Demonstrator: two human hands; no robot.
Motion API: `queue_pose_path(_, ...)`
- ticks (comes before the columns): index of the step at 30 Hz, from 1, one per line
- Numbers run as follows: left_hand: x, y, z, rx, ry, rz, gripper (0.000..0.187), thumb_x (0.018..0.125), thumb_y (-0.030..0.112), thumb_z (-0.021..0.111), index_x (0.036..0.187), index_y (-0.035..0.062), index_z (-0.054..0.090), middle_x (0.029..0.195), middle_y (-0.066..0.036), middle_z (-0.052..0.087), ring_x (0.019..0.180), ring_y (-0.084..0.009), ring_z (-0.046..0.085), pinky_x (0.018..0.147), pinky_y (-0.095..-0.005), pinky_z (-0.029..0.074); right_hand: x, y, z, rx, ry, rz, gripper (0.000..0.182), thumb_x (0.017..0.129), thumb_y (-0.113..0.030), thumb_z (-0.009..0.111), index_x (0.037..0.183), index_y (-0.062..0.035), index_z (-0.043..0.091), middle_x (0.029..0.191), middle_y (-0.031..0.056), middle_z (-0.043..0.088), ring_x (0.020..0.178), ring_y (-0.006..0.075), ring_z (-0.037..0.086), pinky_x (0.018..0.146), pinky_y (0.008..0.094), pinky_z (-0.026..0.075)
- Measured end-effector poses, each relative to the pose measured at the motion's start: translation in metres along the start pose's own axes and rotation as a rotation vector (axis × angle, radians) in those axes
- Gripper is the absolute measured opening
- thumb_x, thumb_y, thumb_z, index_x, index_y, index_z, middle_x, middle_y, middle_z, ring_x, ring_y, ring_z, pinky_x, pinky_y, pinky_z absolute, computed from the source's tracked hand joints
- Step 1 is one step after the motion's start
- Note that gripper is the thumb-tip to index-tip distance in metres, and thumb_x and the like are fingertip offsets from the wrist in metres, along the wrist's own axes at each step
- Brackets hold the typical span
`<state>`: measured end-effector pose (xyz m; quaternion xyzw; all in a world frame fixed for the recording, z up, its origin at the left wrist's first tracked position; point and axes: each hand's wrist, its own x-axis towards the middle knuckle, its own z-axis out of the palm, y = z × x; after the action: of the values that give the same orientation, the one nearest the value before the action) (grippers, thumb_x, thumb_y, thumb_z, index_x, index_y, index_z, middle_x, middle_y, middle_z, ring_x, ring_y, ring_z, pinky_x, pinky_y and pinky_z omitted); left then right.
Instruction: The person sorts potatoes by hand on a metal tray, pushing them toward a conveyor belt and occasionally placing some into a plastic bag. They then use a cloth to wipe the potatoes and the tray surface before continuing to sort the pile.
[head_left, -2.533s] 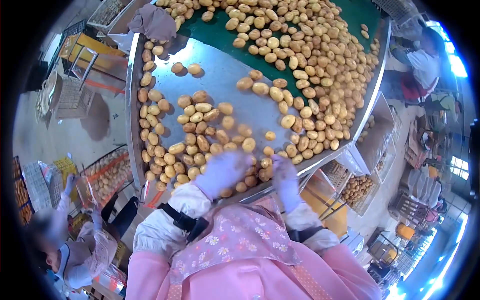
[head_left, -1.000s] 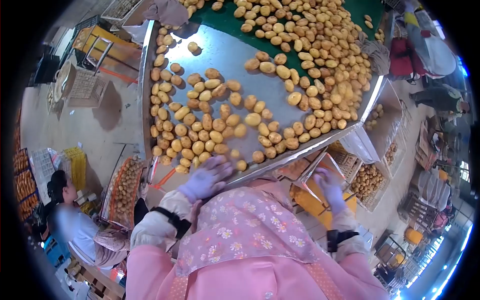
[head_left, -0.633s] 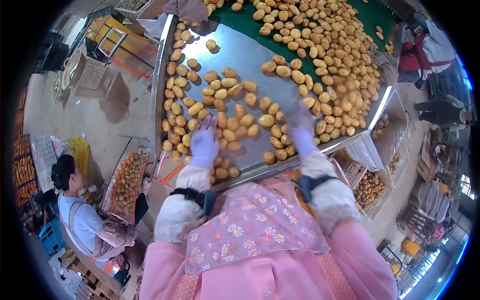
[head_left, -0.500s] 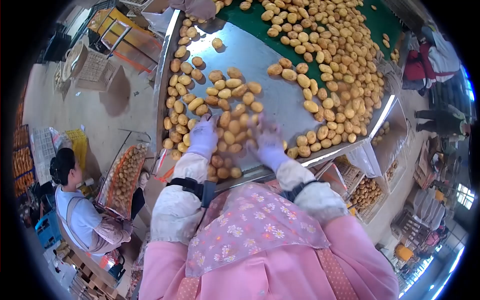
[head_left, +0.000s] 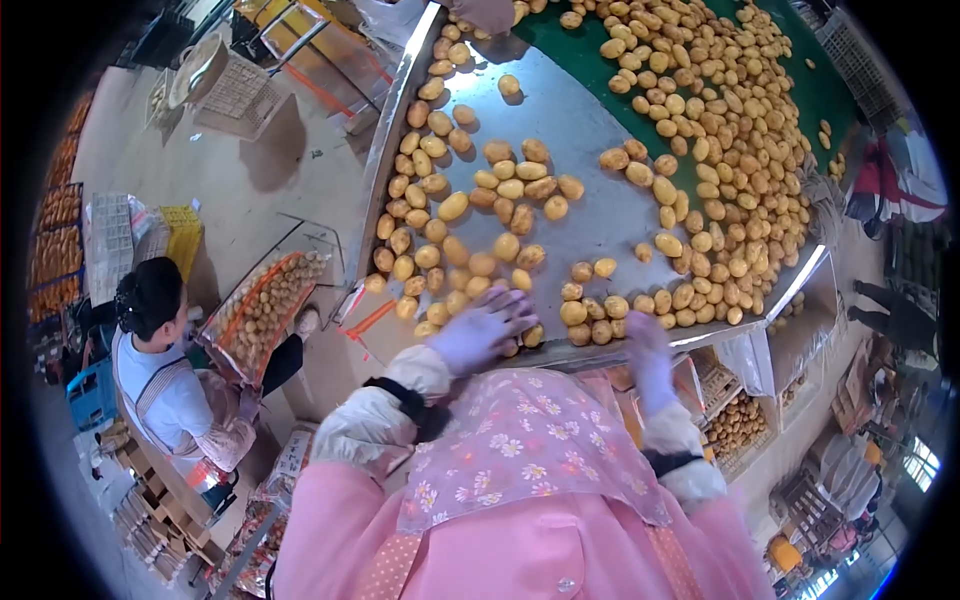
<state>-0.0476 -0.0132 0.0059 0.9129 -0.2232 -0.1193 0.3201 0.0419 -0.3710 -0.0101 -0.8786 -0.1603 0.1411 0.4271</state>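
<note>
My left hand (head_left: 487, 328), in a lavender glove, lies over potatoes (head_left: 481, 264) by the front edge of the metal sorting table (head_left: 590, 228). Its fingers are stretched out, touching potatoes near the rim. Over the front edge, farther right, is my right hand (head_left: 652, 362), also gloved. Motion smears its fingers, so I cannot make out whether it holds anything. Between the two hands a small group of potatoes (head_left: 598, 318) rests against the rim. Loose potatoes are scattered along the table's left side.
A large heap of potatoes (head_left: 735, 190) covers the right side and a green surface (head_left: 590, 62). Below the right edge stands a crate of potatoes (head_left: 738, 425). A seated person (head_left: 165, 370) at left is beside a mesh bag of potatoes (head_left: 270, 305). A crate (head_left: 240, 97) stands behind.
My right hand has moved right, from the table surface to beyond the front edge. My left hand has come nearer the rim. Potatoes in front have shifted, and the whole view has turned slightly.
</note>
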Motion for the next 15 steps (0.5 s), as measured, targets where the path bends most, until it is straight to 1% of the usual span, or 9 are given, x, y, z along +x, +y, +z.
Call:
queue_pose_path(2,-0.039,-0.019,0.005,0.049,0.072,-0.064,0.052,0.090,0.023,0.065,0.140,0.0104,0.056,0.145,-0.012,0.056,0.142,-0.0322,0.046,0.121,-0.0497,0.033,-0.064,0.060,-0.081,0.083,0.191,0.194,0.029,0.095,-0.002,0.058,0.121,-0.0035,0.070,0.129,0.0144,0.067,0.121,0.0262,0.062,0.105,0.0365,0.048)
queue_pose_path(3,-0.056,-0.028,0.001,0.061,0.064,-0.079,0.051,0.091,0.021,0.064,0.141,0.0115,0.057,0.146,-0.011,0.055,0.143,-0.0310,0.046,0.120,-0.0499,0.034,-0.097,0.088,-0.134,-0.370,0.216,0.224,0.038,0.099,-0.016,0.063,0.132,0.0029,0.063,0.130,0.0129,0.066,0.121,0.0258,0.062,0.106,0.0370,0.048)
queue_pose_path(4,-0.074,-0.038,0.002,0.090,0.077,-0.109,0.049,0.091,0.021,0.064,0.139,0.0103,0.058,0.142,-0.013,0.058,0.138,-0.0330,0.050,0.115,-0.0496,0.039,-0.127,0.098,-0.160,0.001,0.523,0.452,0.049,0.098,-0.022,0.066,0.140,0.0023,0.058,0.133,0.0182,0.065,0.125,0.0315,0.060,0.110,0.0403,0.045)
queue_pose_path(6,-0.080,-0.052,-0.005,0.082,0.007,-0.330,0.047,0.092,0.021,0.065,0.137,0.0088,0.060,0.136,-0.017,0.061,0.127,-0.0379,0.057,0.107,-0.0498,0.046,-0.172,0.091,-0.211,-1.070,0.479,0.738,0.055,0.097,-0.026,0.068,0.143,0.0012,0.055,0.136,0.0245,0.061,0.130,0.0371,0.055,0.113,0.0427,0.041)
queue_pose_path(10,-0.014,-0.073,-0.054,0.163,0.178,-0.591,0.046,0.093,0.023,0.065,0.137,0.0085,0.061,0.132,-0.023,0.062,0.119,-0.0440,0.060,0.099,-0.0493,0.049,-0.094,0.059,-0.195,-0.717,0.601,0.534,0.057,0.096,-0.024,0.067,0.147,-0.0015,0.053,0.142,0.0248,0.056,0.133,0.0380,0.051,0.114,0.0418,0.041)
queue_pose_path(11,0.013,-0.089,-0.058,0.237,0.380,-0.505,0.046,0.093,0.025,0.064,0.137,0.0103,0.061,0.134,-0.023,0.062,0.117,-0.0428,0.061,0.097,-0.0481,0.051,-0.064,0.061,-0.169,-1.072,0.409,0.300,0.047,0.098,-0.018,0.061,0.142,-0.0017,0.057,0.137,0.0229,0.059,0.129,0.0344,0.054,0.107,0.0408,0.046)
queue_pose_path(13,0.057,-0.096,-0.051,0.286,0.598,-0.343,0.046,0.093,0.027,0.063,0.136,0.0121,0.061,0.136,-0.024,0.061,0.116,-0.0416,0.063,0.094,-0.0469,0.052,0.009,0.085,-0.079,-1.024,-0.061,0.528,0.043,0.100,-0.013,0.054,0.142,-0.0091,0.058,0.140,0.0170,0.060,0.133,0.0320,0.054,0.109,0.0507,0.045)
queue_pose_path(14,0.074,-0.098,-0.043,0.338,0.474,-0.474,0.049,0.093,0.029,0.064,0.139,0.0131,0.060,0.139,-0.023,0.059,0.117,-0.0414,0.063,0.096,-0.0475,0.052,0.036,-0.008,-0.051,-1.306,-0.358,0.207,0.049,0.102,-0.036,0.054,0.142,-0.0072,0.057,0.145,0.0180,0.053,0.130,0.0396,0.051,0.114,0.0665,0.034)
queue_pose_path(15,0.097,-0.101,-0.038,0.399,0.356,-0.585,0.052,0.092,0.031,0.065,0.141,0.0141,0.059,0.143,-0.023,0.057,0.119,-0.0412,0.063,0.098,-0.0480,0.052,0.041,-0.020,-0.008,-1.086,0.174,0.530,0.060,0.099,-0.054,0.050,0.146,-0.0178,0.055,0.155,0.0178,0.045,0.138,0.0419,0.045,0.105,0.0878,0.019)
